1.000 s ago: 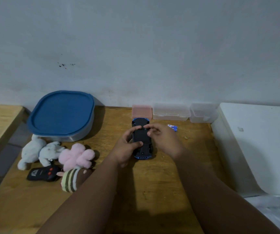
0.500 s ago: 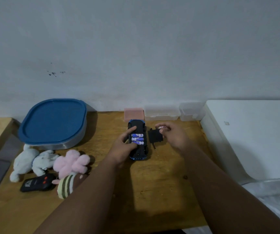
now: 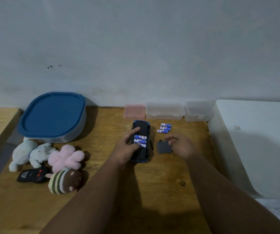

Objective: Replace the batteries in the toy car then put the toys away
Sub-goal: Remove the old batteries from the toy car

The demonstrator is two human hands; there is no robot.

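Observation:
A blue and black toy car lies upside down on the wooden table. Its battery bay is uncovered, with three blue batteries inside. My left hand holds the car's left side, index finger stretched over the underside. The black battery cover lies flat on the table right of the car. My right hand hovers just above and beside the cover, fingers apart, holding nothing. Three loose blue batteries lie behind the cover. A thin screwdriver rests between car and cover.
A blue-lidded container stands back left. In front of it lie a white plush, a pink plush, a striped brown plush and a black remote. A pink box and two clear boxes line the wall. A white surface borders the right.
My right hand lifted the battery cover off the car, carried it right and set it on the table, then let go. The batteries in the car are now exposed.

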